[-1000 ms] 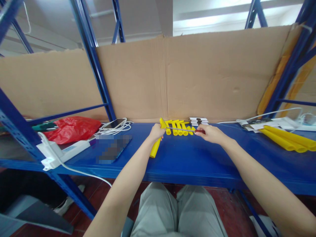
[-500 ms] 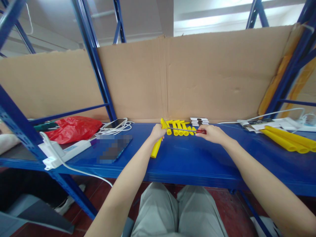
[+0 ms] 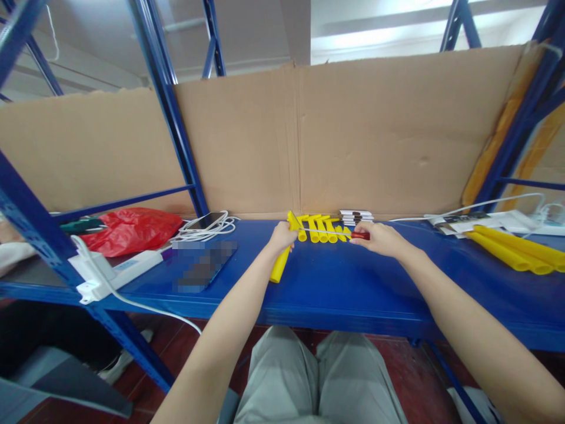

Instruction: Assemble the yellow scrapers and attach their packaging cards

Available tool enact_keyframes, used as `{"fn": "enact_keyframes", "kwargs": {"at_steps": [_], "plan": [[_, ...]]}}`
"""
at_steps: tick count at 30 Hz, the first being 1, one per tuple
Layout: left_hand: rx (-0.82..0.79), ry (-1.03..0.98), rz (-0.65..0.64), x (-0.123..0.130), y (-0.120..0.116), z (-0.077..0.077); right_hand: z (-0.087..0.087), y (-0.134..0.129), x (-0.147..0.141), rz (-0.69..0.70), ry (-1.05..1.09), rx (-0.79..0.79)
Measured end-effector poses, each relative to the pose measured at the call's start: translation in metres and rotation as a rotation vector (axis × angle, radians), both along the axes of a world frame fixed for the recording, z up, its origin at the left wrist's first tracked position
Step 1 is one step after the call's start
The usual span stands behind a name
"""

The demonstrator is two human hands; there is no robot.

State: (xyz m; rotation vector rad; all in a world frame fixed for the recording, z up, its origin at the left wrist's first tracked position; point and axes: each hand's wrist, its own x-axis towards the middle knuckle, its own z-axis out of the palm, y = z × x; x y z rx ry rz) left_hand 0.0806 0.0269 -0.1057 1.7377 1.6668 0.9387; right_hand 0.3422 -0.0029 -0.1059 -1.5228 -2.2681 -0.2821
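Observation:
My left hand (image 3: pixel 283 237) is closed around a yellow tube (image 3: pixel 279 268) that leans over the blue shelf, its lower end pointing toward me. My right hand (image 3: pixel 379 238) grips the red handle of a screwdriver (image 3: pixel 361 235). The thin metal shaft runs level to the left, and its end meets the upper part of the tube just above my left fingers. What the tip touches is too small to make out. Behind the shaft, several short yellow tube pieces (image 3: pixel 323 237) lie in a row.
White packets with dark bands (image 3: pixel 355 217) lie against the cardboard wall (image 3: pixel 375 135). Longer yellow tubes (image 3: pixel 507 250) rest at right. On the left are a blurred-out flat device (image 3: pixel 205 268), a coiled white cable (image 3: pixel 212 228), a power strip (image 3: pixel 136 267) and a red plastic bag (image 3: pixel 132 232).

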Motion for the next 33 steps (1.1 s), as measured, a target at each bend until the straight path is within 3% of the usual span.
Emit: {"fn": "enact_keyframes", "kwargs": {"at_steps": [20,27,33], "plan": [[-0.023,-0.107,-0.09,0.0015,0.0028,-0.0034,-0.0006,0.0012,0.0027,-0.083,-0.037,-0.001],[0.007,-0.144,-0.107,-0.0007,0.0048,-0.0041,0.0,0.0006,0.0046,0.02,-0.032,-0.004],[-0.01,-0.137,-0.102,0.0005,0.0041,-0.0044,-0.0022,0.0028,0.0037,-0.014,0.016,-0.018]]}}
